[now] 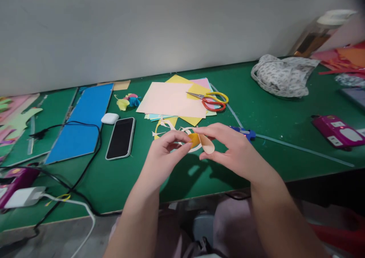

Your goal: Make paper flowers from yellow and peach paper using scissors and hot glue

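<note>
Left of the grip, apart from it: one blue board (91, 106), one white case (110, 118), one phone (121, 138); just beyond, one paper stack (171, 98) topped by one pair of scissors (203, 96); close right, one blue glue gun (250, 135), partly blocked by the right hand (235, 144). Left hand (164, 155) pinches one orange-yellow paper piece (194, 140), thumb to fingertips; just right, one peach paper piece (207, 144) between the right's parted thumb and fingers, hold unclear.

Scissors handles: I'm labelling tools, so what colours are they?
One yellow loop and one red loop, best seen in the head view.
</note>
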Available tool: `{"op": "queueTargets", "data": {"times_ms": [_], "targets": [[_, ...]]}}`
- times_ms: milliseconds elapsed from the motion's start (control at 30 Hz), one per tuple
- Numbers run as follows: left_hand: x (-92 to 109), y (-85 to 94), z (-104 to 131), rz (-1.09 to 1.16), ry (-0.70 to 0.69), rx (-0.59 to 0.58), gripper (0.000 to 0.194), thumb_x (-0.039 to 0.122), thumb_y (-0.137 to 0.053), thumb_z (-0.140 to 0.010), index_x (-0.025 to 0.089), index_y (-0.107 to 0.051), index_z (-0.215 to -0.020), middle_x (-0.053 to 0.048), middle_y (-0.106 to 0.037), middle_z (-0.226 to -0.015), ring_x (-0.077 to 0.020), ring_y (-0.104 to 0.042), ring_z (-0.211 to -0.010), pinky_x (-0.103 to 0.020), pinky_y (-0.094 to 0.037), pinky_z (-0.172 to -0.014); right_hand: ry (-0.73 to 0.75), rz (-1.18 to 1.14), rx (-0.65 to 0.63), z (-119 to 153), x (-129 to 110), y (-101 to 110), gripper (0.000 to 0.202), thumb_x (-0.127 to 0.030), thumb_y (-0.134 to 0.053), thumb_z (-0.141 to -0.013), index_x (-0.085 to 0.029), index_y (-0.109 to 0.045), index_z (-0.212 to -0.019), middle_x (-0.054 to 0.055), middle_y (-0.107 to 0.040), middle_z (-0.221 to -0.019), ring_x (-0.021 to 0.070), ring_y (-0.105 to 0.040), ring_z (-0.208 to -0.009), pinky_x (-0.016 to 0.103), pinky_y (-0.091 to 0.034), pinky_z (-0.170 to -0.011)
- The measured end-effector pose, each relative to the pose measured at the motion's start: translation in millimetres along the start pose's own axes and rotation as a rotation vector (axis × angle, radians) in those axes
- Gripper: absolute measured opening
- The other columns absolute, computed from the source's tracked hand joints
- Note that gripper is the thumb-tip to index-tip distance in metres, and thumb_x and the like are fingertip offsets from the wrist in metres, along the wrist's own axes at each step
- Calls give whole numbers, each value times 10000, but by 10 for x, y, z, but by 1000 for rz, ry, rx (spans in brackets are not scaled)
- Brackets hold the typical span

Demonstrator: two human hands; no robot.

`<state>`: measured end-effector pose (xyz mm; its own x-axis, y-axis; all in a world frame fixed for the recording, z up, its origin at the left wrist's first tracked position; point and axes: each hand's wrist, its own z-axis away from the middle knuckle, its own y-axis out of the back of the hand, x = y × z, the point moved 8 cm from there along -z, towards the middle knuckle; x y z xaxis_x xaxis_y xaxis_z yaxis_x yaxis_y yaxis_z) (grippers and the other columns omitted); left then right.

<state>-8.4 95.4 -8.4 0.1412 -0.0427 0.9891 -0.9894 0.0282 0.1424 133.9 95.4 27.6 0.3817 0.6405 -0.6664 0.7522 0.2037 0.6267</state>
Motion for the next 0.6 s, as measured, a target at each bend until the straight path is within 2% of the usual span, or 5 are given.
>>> {"op": "queueTargets", "data": {"times_ms": [233, 467, 600], "targets": [[-45, -14, -5, 76, 66, -40, 73, 243, -675, -718, 188, -634, -741, -11, -649, -801, -126, -609, -756, -231, -498, -697, -42, 11, -116, 59, 14, -7, 532, -109, -602, -802, -305, -444, -1271, 5, -568, -1139, 131, -579, -989, 288, -473, -905], [-17, -54, 3, 72, 90, -60, 66, 217, -682, -701, 170, -640, -722, -7, -642, -741, -117, -608, -696, -219, -502, -666, -26, 16, -46, 40, 4, 31, 415, -216, -644, -788, -263, -517, -1179, 28, -601, -1102, 161, -602, -935, 320, -493, -864], [0, -87, 8, 52, 81, -78, 56, 221, -672, -711, 175, -646, -730, -4, -645, -728, -114, -604, -678, -212, -499, -635, -8, 5, 0, 16, -15, 22, 405, -237, -666, -771, -245, -534, -1153, 39, -611, -1080, 180, -590, -978, 340, -482, -877]]}}
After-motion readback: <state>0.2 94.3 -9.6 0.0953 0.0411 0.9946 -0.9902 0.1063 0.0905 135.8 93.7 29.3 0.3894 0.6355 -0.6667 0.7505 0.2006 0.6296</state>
